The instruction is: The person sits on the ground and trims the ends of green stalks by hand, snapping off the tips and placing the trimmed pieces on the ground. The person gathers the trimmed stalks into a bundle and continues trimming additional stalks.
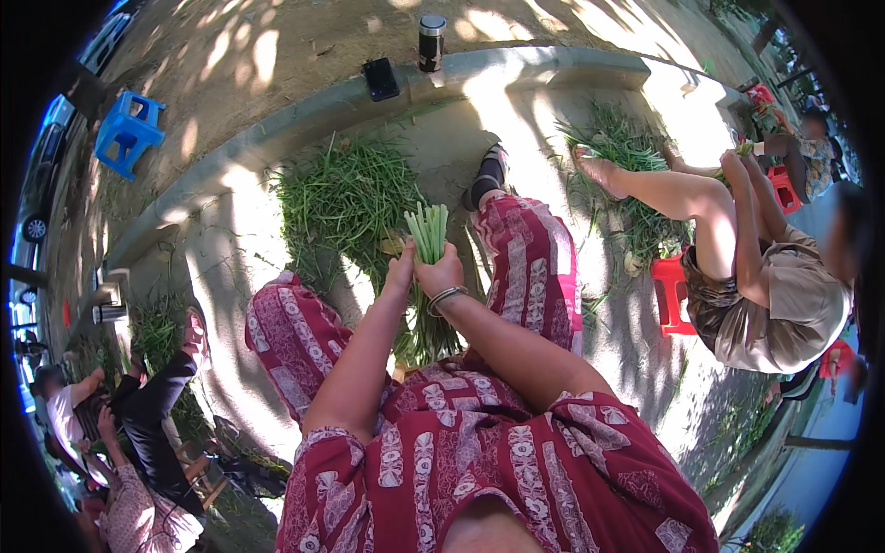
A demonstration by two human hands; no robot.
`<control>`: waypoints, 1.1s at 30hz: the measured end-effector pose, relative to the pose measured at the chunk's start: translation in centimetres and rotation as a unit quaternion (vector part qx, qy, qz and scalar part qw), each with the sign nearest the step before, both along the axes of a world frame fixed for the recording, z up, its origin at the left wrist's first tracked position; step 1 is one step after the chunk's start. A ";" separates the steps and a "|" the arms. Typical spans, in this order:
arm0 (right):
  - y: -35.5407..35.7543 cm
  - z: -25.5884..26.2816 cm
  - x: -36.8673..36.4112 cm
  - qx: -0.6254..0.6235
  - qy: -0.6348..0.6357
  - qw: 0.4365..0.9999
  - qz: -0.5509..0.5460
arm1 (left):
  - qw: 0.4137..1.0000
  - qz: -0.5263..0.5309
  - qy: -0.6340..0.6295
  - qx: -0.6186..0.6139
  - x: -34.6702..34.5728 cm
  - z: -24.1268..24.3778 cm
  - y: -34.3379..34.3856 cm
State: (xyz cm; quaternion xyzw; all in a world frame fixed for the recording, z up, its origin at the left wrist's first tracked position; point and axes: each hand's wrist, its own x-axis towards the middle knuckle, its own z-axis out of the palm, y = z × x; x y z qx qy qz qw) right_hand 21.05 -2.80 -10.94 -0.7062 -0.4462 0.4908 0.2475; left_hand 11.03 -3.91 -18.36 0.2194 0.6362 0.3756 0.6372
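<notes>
Between my knees I hold a bundle of long green stalks (429, 233), its pale cut-looking ends pointing up and away from me. My left hand (402, 268) presses against the bundle's left side. My right hand (440, 271), with bangles at its wrist, is wrapped around the right side. The darker leafy part of the bundle hangs below my hands toward my lap. Just beyond, on the ground, lies a loose heap of green leaves and stalks (349, 197).
A curb (297, 117) curves ahead, bearing a phone (381, 79) and a tumbler (431, 45). A blue stool (129, 135) stands left. A person on a red stool (669, 297) sits at right beside another green heap (622, 148); people sit at lower left.
</notes>
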 end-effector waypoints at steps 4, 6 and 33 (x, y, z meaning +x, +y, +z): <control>0.5 -0.3 0.3 0.005 0.031 0.999 -0.011 | 0.974 -0.014 -0.208 -0.090 -0.3 5.8 0.2; 0.3 -0.1 -0.1 0.031 0.061 0.998 -0.001 | 0.989 -0.011 -0.139 -0.050 0.8 9.5 -0.9; 4.1 7.4 1.6 -0.059 0.444 0.894 0.025 | 0.945 0.147 -0.179 0.231 -5.7 16.1 -2.7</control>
